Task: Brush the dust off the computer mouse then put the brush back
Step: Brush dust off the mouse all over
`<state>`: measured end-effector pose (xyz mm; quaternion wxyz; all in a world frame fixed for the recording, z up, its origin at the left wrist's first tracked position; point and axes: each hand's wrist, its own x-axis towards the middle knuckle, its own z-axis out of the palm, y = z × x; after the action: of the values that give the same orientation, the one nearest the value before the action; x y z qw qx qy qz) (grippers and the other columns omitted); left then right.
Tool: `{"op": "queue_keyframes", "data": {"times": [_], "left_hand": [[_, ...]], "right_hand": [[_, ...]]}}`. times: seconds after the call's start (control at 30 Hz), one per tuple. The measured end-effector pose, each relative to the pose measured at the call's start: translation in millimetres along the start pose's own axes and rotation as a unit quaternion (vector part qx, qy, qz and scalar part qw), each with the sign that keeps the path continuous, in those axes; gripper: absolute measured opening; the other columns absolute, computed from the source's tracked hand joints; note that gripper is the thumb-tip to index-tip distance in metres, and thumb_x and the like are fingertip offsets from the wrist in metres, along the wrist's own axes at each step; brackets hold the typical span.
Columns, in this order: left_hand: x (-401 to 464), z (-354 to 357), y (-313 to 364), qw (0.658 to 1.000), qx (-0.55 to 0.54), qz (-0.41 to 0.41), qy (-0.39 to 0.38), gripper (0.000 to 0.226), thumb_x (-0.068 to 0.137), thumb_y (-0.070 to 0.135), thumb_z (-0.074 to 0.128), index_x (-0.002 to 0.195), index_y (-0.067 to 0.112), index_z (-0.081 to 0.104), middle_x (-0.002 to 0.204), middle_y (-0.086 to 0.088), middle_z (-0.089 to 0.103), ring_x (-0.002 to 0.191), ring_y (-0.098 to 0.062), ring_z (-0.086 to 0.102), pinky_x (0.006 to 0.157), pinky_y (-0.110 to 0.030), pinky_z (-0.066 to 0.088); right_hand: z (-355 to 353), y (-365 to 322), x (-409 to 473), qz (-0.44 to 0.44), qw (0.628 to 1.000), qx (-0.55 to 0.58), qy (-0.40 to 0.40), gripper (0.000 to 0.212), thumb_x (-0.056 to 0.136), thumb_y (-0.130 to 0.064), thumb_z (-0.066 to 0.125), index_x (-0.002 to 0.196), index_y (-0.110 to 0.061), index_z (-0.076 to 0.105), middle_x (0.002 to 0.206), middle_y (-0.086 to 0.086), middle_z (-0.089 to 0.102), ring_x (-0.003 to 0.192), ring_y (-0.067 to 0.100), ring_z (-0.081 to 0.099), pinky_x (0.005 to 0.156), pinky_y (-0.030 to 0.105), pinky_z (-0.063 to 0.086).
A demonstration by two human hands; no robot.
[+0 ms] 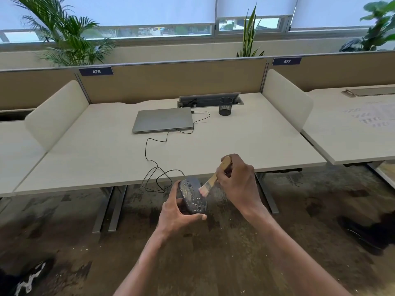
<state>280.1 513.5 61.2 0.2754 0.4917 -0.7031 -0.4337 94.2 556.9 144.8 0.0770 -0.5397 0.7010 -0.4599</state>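
Note:
A dark computer mouse (193, 197), speckled with pale dust, is held off the desk's front edge above the floor. My left hand (177, 212) grips it from below and the left. Its black cable (157, 165) loops back over the desk to the laptop. A small brush (210, 180) with a wooden handle and pale bristles is in my right hand (238, 184). The bristles touch the mouse's upper right side.
A closed grey laptop (163, 120) lies at the back of the white desk (245, 146). A black mesh pen cup (225, 106) stands to its right by the cable tray. Side dividers flank the desk. Dust flecks lie on the dark floor below.

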Motion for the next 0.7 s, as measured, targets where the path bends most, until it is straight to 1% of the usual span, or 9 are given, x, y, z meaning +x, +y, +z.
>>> {"op": "queue_keyframes", "data": {"times": [0.03, 0.13, 0.2, 0.3, 0.43, 0.47, 0.5, 0.6, 0.7], "left_hand": [[-0.7, -0.2, -0.7, 1.0, 0.001, -0.001, 0.002, 0.135, 0.054, 0.04, 0.099, 0.16, 0.024, 0.016, 0.131, -0.009, 0.068, 0.102, -0.006, 0.065, 0.092, -0.018, 0.048], [-0.6, 0.2, -4.8, 1.0, 0.002, -0.005, 0.006, 0.137, 0.052, 0.043, 0.099, 0.159, 0.026, 0.016, 0.129, -0.009, 0.069, 0.106, -0.011, 0.068, 0.092, -0.02, 0.049], [-0.1, 1.3, -5.4, 1.0, 0.004, -0.01, 0.009, 0.138, 0.051, 0.044, 0.099, 0.159, 0.026, 0.015, 0.13, -0.01, 0.069, 0.11, -0.014, 0.068, 0.093, -0.021, 0.048], [-0.1, 2.6, -3.8, 1.0, 0.005, -0.012, 0.011, 0.137, 0.052, 0.046, 0.098, 0.159, 0.026, 0.016, 0.133, -0.01, 0.066, 0.115, -0.016, 0.064, 0.096, -0.022, 0.045], [-2.1, 2.8, -6.7, 1.0, -0.009, -0.019, 0.012, 0.131, 0.053, 0.037, 0.1, 0.157, 0.03, 0.02, 0.125, -0.006, 0.071, 0.098, -0.003, 0.065, 0.08, 0.0, 0.042], [-2.3, 2.7, -7.8, 1.0, -0.01, -0.021, 0.014, 0.131, 0.052, 0.038, 0.1, 0.157, 0.031, 0.021, 0.125, -0.005, 0.071, 0.099, -0.003, 0.066, 0.081, -0.002, 0.044], [-2.2, 2.9, -9.0, 1.0, -0.009, -0.02, 0.018, 0.132, 0.051, 0.041, 0.1, 0.156, 0.032, 0.021, 0.126, -0.005, 0.071, 0.102, -0.005, 0.068, 0.087, -0.009, 0.048], [-0.2, 3.6, -8.1, 1.0, -0.001, -0.016, 0.024, 0.134, 0.05, 0.046, 0.099, 0.157, 0.031, 0.021, 0.128, -0.008, 0.069, 0.112, -0.016, 0.068, 0.102, -0.035, 0.053], [2.4, 4.6, -5.7, 1.0, -0.005, -0.009, 0.02, 0.135, 0.047, 0.053, 0.098, 0.156, 0.032, 0.021, 0.127, -0.008, 0.07, 0.111, -0.017, 0.069, 0.101, -0.042, 0.056]], "right_hand": [[-1.4, 0.6, -0.3, -0.002, 1.0, -0.005, 0.007, 0.017, 0.094, -0.012, 0.067, 0.109, -0.007, 0.062, 0.086, 0.004, 0.07, 0.074, 0.017, 0.072, 0.059, 0.026, 0.061], [-4.4, -4.5, -2.8, -0.008, 1.0, 0.02, 0.009, 0.019, 0.094, -0.013, 0.068, 0.112, -0.007, 0.062, 0.089, 0.003, 0.07, 0.074, 0.015, 0.072, 0.058, 0.011, 0.056], [-0.8, -11.2, -6.2, -0.015, 0.999, 0.039, 0.003, 0.02, 0.094, -0.015, 0.069, 0.112, -0.007, 0.063, 0.09, 0.003, 0.072, 0.074, 0.014, 0.074, 0.057, 0.007, 0.054], [7.3, -15.2, -13.0, -0.025, 0.999, 0.029, 0.0, 0.018, 0.094, -0.014, 0.068, 0.109, -0.007, 0.063, 0.088, 0.004, 0.072, 0.073, 0.012, 0.072, 0.056, 0.007, 0.053], [5.4, -7.6, -17.9, -0.019, 1.0, 0.001, 0.003, 0.015, 0.094, -0.012, 0.066, 0.107, -0.008, 0.061, 0.082, 0.003, 0.069, 0.068, 0.012, 0.069, 0.056, 0.019, 0.057], [3.3, -6.5, -17.6, -0.019, 1.0, -0.004, 0.006, 0.014, 0.094, -0.011, 0.066, 0.107, -0.008, 0.061, 0.081, 0.003, 0.068, 0.068, 0.012, 0.068, 0.056, 0.022, 0.057], [1.3, -6.5, -16.9, -0.019, 1.0, -0.003, 0.012, 0.014, 0.093, -0.011, 0.066, 0.106, -0.008, 0.061, 0.081, 0.003, 0.068, 0.067, 0.013, 0.068, 0.056, 0.022, 0.057], [0.1, -10.5, -14.8, -0.016, 0.999, 0.02, 0.025, 0.016, 0.093, -0.013, 0.068, 0.106, -0.009, 0.062, 0.083, 0.001, 0.068, 0.069, 0.012, 0.069, 0.057, 0.013, 0.055], [3.9, -10.2, -18.9, -0.009, 0.999, 0.03, 0.011, 0.016, 0.093, -0.014, 0.068, 0.107, -0.01, 0.062, 0.085, 0.001, 0.069, 0.072, 0.011, 0.07, 0.058, 0.013, 0.056]]}}
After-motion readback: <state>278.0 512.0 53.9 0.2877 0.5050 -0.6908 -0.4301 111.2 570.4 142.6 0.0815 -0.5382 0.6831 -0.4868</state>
